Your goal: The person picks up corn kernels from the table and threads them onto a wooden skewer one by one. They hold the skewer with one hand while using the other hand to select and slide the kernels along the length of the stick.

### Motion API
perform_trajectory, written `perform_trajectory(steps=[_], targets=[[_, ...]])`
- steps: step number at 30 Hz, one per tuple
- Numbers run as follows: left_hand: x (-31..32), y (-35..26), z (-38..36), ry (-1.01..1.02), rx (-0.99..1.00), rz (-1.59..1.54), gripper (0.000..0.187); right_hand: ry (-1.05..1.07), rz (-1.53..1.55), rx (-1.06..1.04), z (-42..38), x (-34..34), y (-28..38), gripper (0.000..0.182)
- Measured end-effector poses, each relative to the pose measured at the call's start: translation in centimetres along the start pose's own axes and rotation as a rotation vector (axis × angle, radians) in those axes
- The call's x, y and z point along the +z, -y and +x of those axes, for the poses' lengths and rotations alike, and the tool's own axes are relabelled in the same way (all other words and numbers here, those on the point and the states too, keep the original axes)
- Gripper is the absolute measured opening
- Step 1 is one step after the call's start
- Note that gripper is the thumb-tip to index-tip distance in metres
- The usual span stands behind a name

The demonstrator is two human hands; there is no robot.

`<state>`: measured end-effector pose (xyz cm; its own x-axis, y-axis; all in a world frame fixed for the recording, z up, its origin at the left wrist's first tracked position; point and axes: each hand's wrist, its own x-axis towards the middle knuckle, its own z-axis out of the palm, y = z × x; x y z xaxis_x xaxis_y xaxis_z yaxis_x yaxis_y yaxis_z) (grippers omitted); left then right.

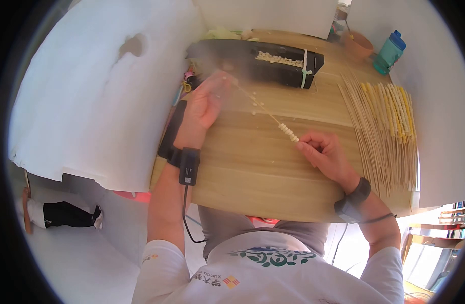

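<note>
A thin wooden stick [263, 107] slants across the space between my hands, with several small cream pieces [288, 132] threaded near its lower right end. My right hand [321, 152] pinches that end beside the threaded pieces. My left hand [208, 99] is closed around the stick's upper left end; a hazy blur partly covers its fingertips. Just beyond the left hand lies a long black box [285, 76] holding many loose cream pieces [279, 59]. A few loose pieces [254, 104] rest on the wooden table [242, 172] near the stick.
Bare sticks [366, 147] and sticks threaded with yellow and cream pieces [392, 109] lie at the right. Behind them stand a teal bottle [389, 53] and an orange-brown pot [358, 46]. A black object [172, 130] lies at the left edge. Another person [65, 214] is at far left.
</note>
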<state>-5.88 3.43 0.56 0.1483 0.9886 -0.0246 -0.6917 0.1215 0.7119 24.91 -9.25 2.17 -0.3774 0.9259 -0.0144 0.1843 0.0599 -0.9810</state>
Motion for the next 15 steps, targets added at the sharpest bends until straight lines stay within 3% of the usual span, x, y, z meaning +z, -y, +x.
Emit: perform_trajectory(steps=[15], targets=[[0.69, 0.14, -0.43, 0.014, 0.013, 0.053, 0.025, 0.002, 0.026, 0.002, -0.02, 0.02, -0.27, 0.019]])
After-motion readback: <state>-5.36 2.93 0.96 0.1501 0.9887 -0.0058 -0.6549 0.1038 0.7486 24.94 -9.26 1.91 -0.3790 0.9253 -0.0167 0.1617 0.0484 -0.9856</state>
